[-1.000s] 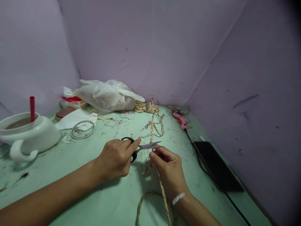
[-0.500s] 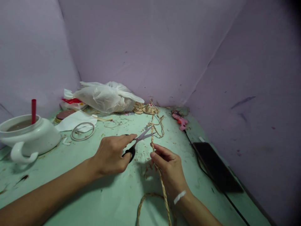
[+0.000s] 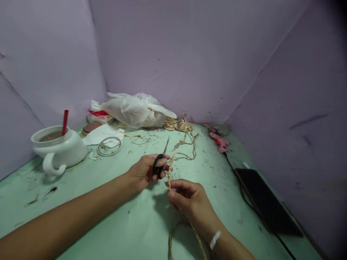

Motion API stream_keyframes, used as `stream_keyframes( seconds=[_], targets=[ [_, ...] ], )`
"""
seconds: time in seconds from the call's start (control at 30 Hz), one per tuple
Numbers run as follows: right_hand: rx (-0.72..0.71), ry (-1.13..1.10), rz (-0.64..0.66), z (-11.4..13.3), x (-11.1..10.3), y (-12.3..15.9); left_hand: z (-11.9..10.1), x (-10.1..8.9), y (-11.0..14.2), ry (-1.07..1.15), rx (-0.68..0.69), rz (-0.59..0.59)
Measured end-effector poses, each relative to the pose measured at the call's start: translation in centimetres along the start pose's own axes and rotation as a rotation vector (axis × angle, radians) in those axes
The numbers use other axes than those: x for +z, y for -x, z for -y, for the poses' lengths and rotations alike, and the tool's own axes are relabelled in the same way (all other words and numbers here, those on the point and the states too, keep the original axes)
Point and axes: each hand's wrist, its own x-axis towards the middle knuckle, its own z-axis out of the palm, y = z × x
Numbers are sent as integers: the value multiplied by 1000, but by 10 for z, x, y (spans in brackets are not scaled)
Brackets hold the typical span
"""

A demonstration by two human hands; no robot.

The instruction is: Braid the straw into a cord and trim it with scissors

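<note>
In my left hand (image 3: 148,171) is a small pair of scissors (image 3: 159,166) with black handles. Its blades are closed together and point away from me. My right hand (image 3: 189,198) pinches a braided straw-coloured cord (image 3: 170,173) between thumb and fingers. The fingertips of my left hand reach close beside the cord; whether they touch it, I cannot tell. Beyond my hands the cord loops loosely over the green tabletop (image 3: 130,231), and below my right hand it hangs in another loop towards me.
A white pot (image 3: 70,148) with a red stick (image 3: 65,122) stands at left. Near it lie a ring (image 3: 98,148) and white paper (image 3: 93,135). A plastic bag (image 3: 135,110) and woven pieces (image 3: 184,125) sit by the wall. At right are a pink glue gun (image 3: 221,142) and a phone (image 3: 267,200).
The scissors' blades, open around the cord before, are now closed and away from it. My left hand has turned the scissors upward. The view has swung left.
</note>
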Motion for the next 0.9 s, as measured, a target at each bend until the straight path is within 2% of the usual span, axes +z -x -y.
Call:
stream_keyframes(
  seconds=[0.1,0.3,0.57,0.73,0.8,0.9],
  targets=[
    [44,44,55,-5,4,1,1,-3,-3,87,-42,62],
    [96,82,149,-10,6,3,-6,-8,-4,186,16,40],
    [123,97,169,-2,0,-1,-21,-18,0,74,327,19],
    [149,3,182,1,-3,0,-36,-22,3,-49,543,18],
    [151,-61,203,0,-4,-1,-41,-19,5,-124,596,-37],
    [156,-143,225,-2,-4,-2,-42,-14,5,-316,660,-250]
  ],
)
